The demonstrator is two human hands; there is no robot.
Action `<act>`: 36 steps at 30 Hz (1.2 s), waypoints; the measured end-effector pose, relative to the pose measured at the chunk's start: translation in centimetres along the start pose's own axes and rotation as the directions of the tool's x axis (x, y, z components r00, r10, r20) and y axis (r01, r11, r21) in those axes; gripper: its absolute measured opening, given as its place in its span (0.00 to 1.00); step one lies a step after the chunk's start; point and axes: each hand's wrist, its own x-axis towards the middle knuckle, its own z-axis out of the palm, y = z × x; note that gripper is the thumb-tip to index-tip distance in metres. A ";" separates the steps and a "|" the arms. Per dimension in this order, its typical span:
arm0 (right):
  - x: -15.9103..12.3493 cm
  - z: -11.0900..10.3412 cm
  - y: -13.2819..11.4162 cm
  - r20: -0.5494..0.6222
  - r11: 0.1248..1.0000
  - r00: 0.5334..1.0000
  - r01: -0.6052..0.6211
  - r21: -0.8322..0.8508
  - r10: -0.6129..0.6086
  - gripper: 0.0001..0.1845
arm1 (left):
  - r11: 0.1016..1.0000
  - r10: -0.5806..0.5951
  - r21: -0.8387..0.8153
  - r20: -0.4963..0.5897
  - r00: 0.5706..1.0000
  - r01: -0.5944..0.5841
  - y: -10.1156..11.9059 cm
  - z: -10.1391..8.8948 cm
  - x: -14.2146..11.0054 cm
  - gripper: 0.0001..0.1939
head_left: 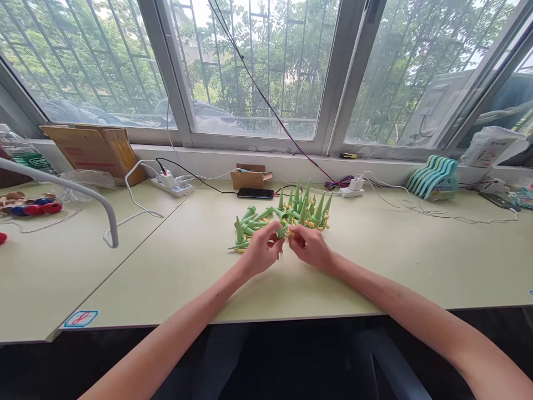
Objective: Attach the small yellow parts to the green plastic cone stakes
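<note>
Just in front of the pile, my left hand (265, 244) has its fingers closed round a green plastic watering spike (282, 229), whose round, cup-like end shows. Close beside it, the fingers of my right hand (307, 243) are pinched together at a small yellow piece (288, 234); whether that piece is joined to the spike is hard to see. Behind both hands is a pile of similar green spikes (318, 211) with yellow parts. Some stand point up, others lie on their sides to the left.
A phone (255, 193) lies behind the pile, before a small open cardboard box (250, 176). Power strips (175, 185) and cables run along the window side. Turquoise hangers (435, 178) stand at the right. A white curved metal bar (109, 216) juts in from the left.
</note>
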 end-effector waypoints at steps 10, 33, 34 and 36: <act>-0.2 -0.5 0.2 0.105 0.996 0.993 -0.060 0.058 0.054 0.08 | 0.999 -0.011 -0.032 -0.002 1.000 0.011 -0.1 0.0 0.0 0.05; -0.1 -0.5 0.3 0.200 0.991 0.976 -0.106 0.082 0.088 0.12 | 0.999 0.028 0.038 0.007 1.000 -0.028 -0.4 0.0 -0.1 0.06; -0.1 -0.4 0.3 0.199 0.991 0.976 -0.108 0.081 0.090 0.12 | 0.999 0.030 0.043 0.006 1.000 -0.031 -0.5 0.0 -0.1 0.06; -0.2 -0.3 0.3 0.197 0.990 0.975 -0.118 0.076 0.101 0.13 | 0.997 0.043 0.056 0.003 0.999 -0.043 -0.5 0.0 -0.1 0.06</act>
